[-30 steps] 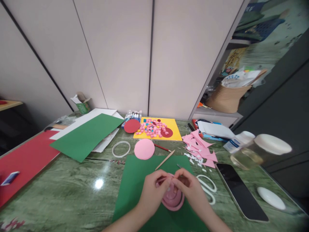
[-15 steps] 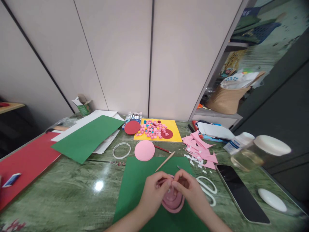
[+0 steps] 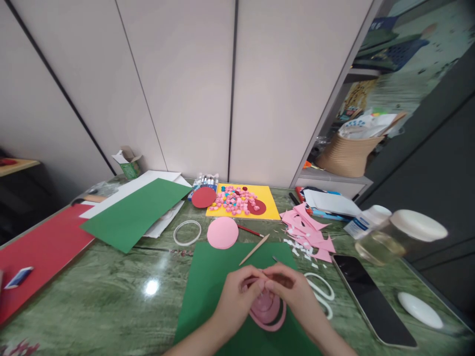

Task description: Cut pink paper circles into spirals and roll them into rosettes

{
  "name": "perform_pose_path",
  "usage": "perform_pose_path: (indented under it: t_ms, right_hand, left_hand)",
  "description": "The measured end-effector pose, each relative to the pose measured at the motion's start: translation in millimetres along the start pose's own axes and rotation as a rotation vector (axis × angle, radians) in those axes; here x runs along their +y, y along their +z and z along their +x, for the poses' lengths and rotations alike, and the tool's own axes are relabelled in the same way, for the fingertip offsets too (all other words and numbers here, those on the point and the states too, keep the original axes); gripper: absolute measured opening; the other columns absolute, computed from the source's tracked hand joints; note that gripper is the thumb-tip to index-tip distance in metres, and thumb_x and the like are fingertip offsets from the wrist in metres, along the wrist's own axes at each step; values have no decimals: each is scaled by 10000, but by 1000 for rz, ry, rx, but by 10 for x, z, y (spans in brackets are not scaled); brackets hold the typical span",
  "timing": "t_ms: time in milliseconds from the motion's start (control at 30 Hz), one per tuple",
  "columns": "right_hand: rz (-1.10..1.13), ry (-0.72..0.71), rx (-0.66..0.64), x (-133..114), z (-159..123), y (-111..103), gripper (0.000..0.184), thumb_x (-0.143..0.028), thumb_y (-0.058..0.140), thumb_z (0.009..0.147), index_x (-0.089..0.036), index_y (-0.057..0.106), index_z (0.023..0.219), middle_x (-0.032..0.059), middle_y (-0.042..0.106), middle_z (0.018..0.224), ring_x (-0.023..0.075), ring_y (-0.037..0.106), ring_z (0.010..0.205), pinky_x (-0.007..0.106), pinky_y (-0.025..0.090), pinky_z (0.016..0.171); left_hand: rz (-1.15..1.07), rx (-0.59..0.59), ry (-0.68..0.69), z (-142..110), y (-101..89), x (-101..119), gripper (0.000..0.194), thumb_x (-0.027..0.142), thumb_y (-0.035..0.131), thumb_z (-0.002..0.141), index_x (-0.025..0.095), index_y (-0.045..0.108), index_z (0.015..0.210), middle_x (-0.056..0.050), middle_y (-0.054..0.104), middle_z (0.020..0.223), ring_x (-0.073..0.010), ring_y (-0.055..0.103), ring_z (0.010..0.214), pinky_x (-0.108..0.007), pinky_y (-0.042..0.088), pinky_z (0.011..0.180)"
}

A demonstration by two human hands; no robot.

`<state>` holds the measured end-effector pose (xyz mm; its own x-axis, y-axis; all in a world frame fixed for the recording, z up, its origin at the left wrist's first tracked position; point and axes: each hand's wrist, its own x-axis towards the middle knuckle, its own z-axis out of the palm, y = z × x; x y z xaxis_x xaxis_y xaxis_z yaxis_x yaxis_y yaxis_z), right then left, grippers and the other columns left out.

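Pinched between my two hands is a pink paper spiral (image 3: 267,309), its loops hanging toward me over a green paper sheet (image 3: 208,277). My left hand (image 3: 239,294) grips its upper left side with thumb and fingers pressed together. From the other side my right hand (image 3: 291,289) holds it the same way, fingertips meeting those of the left. A wooden stick (image 3: 254,249) with pointed ends lies just beyond my hands. White-handled scissors (image 3: 322,291) rest by my right hand, their blades partly hidden. Pink paper circles (image 3: 222,232) lie at the sheet's far edge.
Behind are a yellow sheet (image 3: 272,200) with many small rolled pieces, a red circle (image 3: 204,197) and a roll of tape (image 3: 187,233). Pink scraps (image 3: 309,232), a phone (image 3: 374,299) and a lidded jar (image 3: 393,237) stand to the right. Green paper (image 3: 137,212) lies left.
The outer loop of the pink spiral has dropped slightly and opened wider from the inner part. My right-hand fingers have shifted a little closer to the left ones.
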<state>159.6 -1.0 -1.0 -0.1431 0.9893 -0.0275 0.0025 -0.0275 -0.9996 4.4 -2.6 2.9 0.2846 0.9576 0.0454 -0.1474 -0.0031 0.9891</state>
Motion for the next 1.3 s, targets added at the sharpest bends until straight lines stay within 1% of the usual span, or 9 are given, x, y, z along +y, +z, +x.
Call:
perform_pose_path:
  t_ms: [133, 200, 300, 500, 633, 733, 867, 1000, 1300]
  right_hand:
    - [-100, -159, 129, 63, -3, -32, 87, -301, 730, 681, -230, 755, 725, 40, 613, 744, 182, 591, 714, 277, 478, 626]
    - [-136, -181, 185, 86, -11, -39, 80, -302, 727, 687, -236, 760, 719, 46, 595, 772, 185, 589, 733, 278, 483, 634]
    - [-173, -182, 227, 106, -17, -32, 89, -318, 737, 677, -235, 760, 699, 52, 576, 800, 189, 587, 743, 278, 488, 629]
    - [-169, -184, 243, 117, -4, -12, 119, -342, 751, 656, -223, 749, 665, 50, 565, 788, 193, 581, 751, 280, 494, 632]
    - [-177, -167, 255, 96, -1, -28, 131, -338, 762, 637, -212, 729, 635, 52, 565, 802, 197, 578, 767, 284, 488, 637]
    - [-178, -153, 248, 77, 0, -29, 141, -330, 766, 625, -203, 707, 616, 51, 568, 807, 203, 577, 781, 290, 484, 645]
    - [-171, -144, 203, 71, -1, -12, 96, -241, 749, 629, -197, 671, 598, 45, 564, 805, 197, 569, 795, 274, 465, 637]
    - [-177, -132, 158, 94, -2, -2, 98, -173, 725, 634, -192, 642, 585, 39, 555, 813, 190, 560, 807, 262, 448, 633]
    - [-194, -113, 131, 91, -8, 17, 144, -138, 703, 627, -187, 583, 565, 30, 548, 804, 192, 557, 816, 267, 433, 656]
  left_hand:
    - [-89, -30, -48, 10, -7, -18, 205, 317, 645, 754, 128, 706, 803, -45, 670, 699, -141, 585, 666, -238, 442, 656]
    - [-129, -40, -71, 12, -3, -18, 196, 298, 649, 744, 131, 710, 826, -47, 680, 704, -145, 594, 663, -247, 452, 666]
    - [-84, 4, -87, 10, 10, -16, 167, 263, 655, 729, 124, 705, 807, -49, 678, 708, -152, 599, 683, -257, 457, 690]
    - [-52, 37, -91, 0, 22, -53, 130, 243, 647, 734, 125, 619, 782, -34, 637, 716, -148, 595, 708, -257, 456, 694]
    - [-27, 55, -72, 4, 15, -59, 154, 216, 644, 734, 138, 573, 847, -46, 636, 833, -159, 606, 792, -262, 461, 728]
    - [2, 37, -31, 1, 14, -19, 179, 193, 635, 740, 140, 575, 901, -62, 637, 916, -177, 613, 885, -281, 463, 804]
    - [37, -10, -3, -21, 20, 32, 166, 195, 618, 756, 136, 595, 909, -83, 652, 964, -187, 614, 923, -294, 463, 839]
    - [93, -2, -29, -32, 25, 39, 154, 209, 619, 752, 129, 609, 883, -95, 665, 959, -190, 617, 899, -294, 467, 819]
    - [194, 16, -55, -28, 21, 54, 138, 221, 629, 726, 126, 626, 826, -82, 663, 876, -189, 607, 835, -282, 451, 763]
